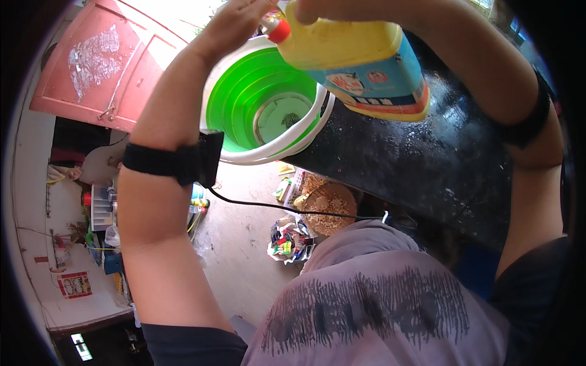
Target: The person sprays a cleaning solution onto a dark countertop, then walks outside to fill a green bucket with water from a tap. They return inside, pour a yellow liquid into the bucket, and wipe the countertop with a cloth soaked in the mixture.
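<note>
A yellow plastic detergent jug (341, 48) with a blue printed label is held tilted near the top of the head view. My right hand (309, 10), partly cut off by the upper edge, grips it near its handle. Its red-and-white cap (278, 31) points left, close to my left hand (238, 20). That hand's fingers run out of the frame, so whether they hold anything is hidden. Below both hands stands a green bucket (238, 96) with a white rim. At its bottom lies a small dark clump (290, 120).
The bucket is beside a black tabletop (393, 160) with wet specks. On the floor are a round tray of peanut-like pieces (332, 206), a basket (295, 187) and a bag of wrappers (290, 242). A pink door (87, 64) stands at left. A black cable (274, 206) runs from my left armband.
</note>
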Demonstrator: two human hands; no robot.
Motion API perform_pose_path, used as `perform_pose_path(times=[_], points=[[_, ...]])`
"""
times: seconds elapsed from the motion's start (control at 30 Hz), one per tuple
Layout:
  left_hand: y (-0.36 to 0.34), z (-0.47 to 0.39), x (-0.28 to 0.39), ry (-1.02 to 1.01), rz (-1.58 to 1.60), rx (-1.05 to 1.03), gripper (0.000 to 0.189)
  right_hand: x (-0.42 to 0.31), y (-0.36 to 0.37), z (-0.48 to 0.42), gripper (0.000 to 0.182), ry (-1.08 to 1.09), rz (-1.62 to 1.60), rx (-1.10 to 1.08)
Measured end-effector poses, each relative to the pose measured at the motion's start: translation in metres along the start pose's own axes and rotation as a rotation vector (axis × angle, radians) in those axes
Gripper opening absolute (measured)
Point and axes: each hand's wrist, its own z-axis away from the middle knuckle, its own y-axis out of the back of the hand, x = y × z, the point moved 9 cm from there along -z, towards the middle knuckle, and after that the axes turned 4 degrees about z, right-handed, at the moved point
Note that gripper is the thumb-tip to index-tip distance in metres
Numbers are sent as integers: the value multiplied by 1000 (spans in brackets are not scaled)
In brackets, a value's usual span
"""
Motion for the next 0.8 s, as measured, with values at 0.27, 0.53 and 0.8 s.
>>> perform_pose_path(times=[0.27, 0.53, 0.8], points=[[-16, 8, -5, 137, 5, 80, 50, 4, 7, 24, 24, -71, -162, 68], [-38, 26, -11, 302, 60, 273, 61, 17, -10, 11, 21, -58, -90, 113], [-40, 15, -31, 132, 140, 234, 50, 28, -10, 20, 23, -11, -161, 27]])
